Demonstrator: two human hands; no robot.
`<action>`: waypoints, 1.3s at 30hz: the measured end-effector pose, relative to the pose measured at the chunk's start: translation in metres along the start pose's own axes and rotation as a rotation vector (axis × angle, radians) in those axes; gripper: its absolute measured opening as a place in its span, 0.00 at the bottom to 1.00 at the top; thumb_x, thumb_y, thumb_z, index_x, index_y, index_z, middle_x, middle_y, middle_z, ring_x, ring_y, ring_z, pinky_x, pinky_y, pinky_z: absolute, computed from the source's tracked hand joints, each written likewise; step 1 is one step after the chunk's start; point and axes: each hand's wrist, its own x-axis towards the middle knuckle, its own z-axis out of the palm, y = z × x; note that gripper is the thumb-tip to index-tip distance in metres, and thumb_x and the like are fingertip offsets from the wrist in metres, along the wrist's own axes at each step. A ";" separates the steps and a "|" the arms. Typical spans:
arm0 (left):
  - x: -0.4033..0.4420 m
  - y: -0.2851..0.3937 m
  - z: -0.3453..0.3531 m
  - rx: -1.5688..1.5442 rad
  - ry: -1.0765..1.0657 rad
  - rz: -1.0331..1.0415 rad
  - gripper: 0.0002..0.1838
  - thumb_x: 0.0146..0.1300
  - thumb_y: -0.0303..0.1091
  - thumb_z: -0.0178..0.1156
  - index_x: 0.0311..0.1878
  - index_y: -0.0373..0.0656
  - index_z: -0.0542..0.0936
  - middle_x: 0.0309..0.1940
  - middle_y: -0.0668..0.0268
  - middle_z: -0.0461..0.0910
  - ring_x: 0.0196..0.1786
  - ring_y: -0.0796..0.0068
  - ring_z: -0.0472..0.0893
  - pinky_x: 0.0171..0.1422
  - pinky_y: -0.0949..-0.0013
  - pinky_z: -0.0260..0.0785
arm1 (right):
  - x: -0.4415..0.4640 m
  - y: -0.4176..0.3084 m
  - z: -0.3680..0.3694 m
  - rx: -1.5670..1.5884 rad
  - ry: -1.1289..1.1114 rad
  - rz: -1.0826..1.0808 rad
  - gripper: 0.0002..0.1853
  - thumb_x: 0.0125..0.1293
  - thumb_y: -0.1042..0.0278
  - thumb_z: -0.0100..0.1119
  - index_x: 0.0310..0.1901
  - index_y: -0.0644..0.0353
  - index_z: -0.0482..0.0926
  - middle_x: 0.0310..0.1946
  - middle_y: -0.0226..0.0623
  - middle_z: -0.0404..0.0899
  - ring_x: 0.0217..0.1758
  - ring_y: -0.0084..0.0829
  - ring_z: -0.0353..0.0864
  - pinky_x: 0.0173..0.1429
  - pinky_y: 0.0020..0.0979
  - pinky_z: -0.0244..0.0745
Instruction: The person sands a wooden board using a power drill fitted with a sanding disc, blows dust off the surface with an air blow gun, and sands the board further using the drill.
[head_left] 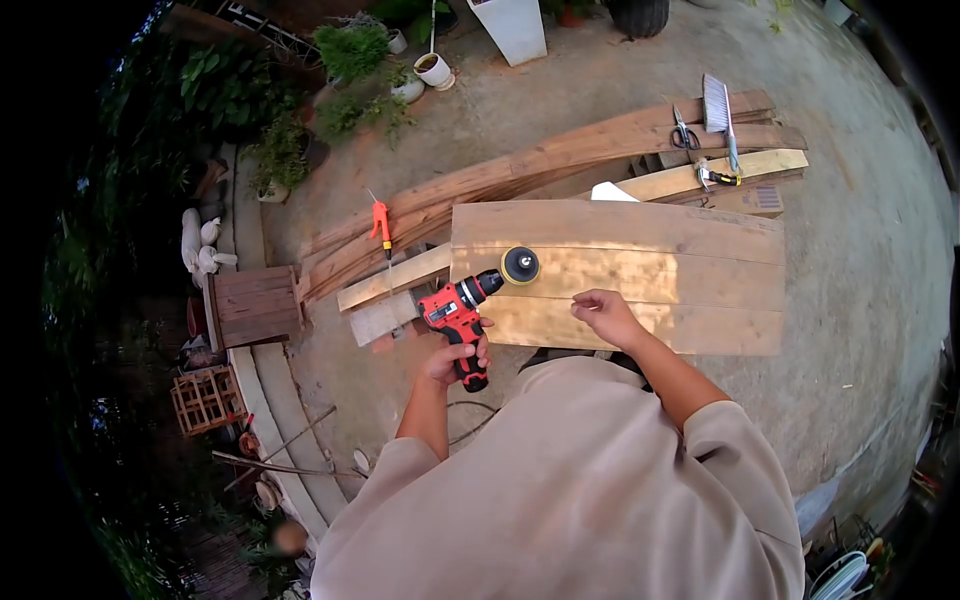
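Observation:
My left hand [455, 360] is closed round the grip of a red and black cordless drill [452, 312]. The drill's black chuck points up and right over the edge of a wide planked board [730, 275]. Just past the chuck, a round black sanding pad [520, 265] with a yellow rim and a metal shank lies on the board. Over the board's near part, my right hand [607, 315] has its fingers curled and pressed together; whatever they hold, if anything, is too small to make out.
Long planks [540, 160] lie behind the board, bearing scissors [684, 130], a brush [717, 105] and a hammer [718, 178]. An orange air blow gun [381, 222] rests on them at left. Potted plants [433, 70] stand farther back; a wooden crate [208, 400] is at far left.

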 end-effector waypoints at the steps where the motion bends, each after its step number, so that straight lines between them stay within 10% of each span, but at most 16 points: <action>1: -0.001 -0.009 -0.003 -0.067 -0.046 -0.003 0.34 0.53 0.31 0.73 0.66 0.40 0.75 0.37 0.61 0.80 0.40 0.61 0.83 0.54 0.52 0.77 | 0.005 -0.003 0.012 0.048 -0.062 -0.007 0.29 0.67 0.58 0.72 0.63 0.68 0.79 0.54 0.47 0.85 0.55 0.34 0.85 0.61 0.34 0.79; 7: -0.002 -0.028 0.009 -0.038 -0.168 0.121 0.39 0.52 0.25 0.75 0.70 0.40 0.74 0.38 0.64 0.82 0.45 0.62 0.84 0.55 0.54 0.76 | 0.000 -0.069 0.095 0.054 -0.472 -0.235 0.43 0.64 0.52 0.76 0.75 0.64 0.67 0.68 0.54 0.75 0.67 0.39 0.80 0.69 0.37 0.75; 11: 0.008 -0.039 0.008 0.210 0.374 0.150 0.30 0.66 0.35 0.70 0.68 0.40 0.73 0.36 0.65 0.80 0.40 0.70 0.82 0.47 0.63 0.77 | 0.017 -0.043 0.111 -0.153 -0.247 -0.154 0.41 0.64 0.51 0.73 0.73 0.66 0.70 0.69 0.57 0.75 0.66 0.45 0.81 0.69 0.42 0.76; 16: 0.042 -0.038 -0.031 0.700 0.697 0.042 0.09 0.61 0.27 0.69 0.41 0.38 0.80 0.27 0.66 0.82 0.25 0.73 0.81 0.30 0.65 0.74 | 0.007 0.064 0.011 -0.374 0.074 0.071 0.28 0.67 0.54 0.66 0.62 0.67 0.80 0.58 0.56 0.84 0.57 0.46 0.87 0.64 0.40 0.80; 28: 0.115 -0.009 -0.033 1.007 0.642 -0.201 0.09 0.54 0.28 0.68 0.35 0.33 0.82 0.24 0.61 0.83 0.25 0.69 0.84 0.31 0.64 0.75 | -0.203 0.277 -0.171 -0.387 0.809 0.528 0.22 0.60 0.59 0.67 0.50 0.70 0.86 0.47 0.56 0.88 0.53 0.49 0.88 0.61 0.42 0.80; 39: 0.145 -0.001 -0.020 1.283 0.636 -0.421 0.08 0.53 0.28 0.66 0.33 0.33 0.82 0.22 0.59 0.83 0.22 0.67 0.84 0.29 0.62 0.76 | -0.236 0.341 -0.148 -0.290 0.738 0.601 0.22 0.60 0.57 0.68 0.48 0.68 0.88 0.47 0.54 0.88 0.54 0.48 0.87 0.62 0.41 0.79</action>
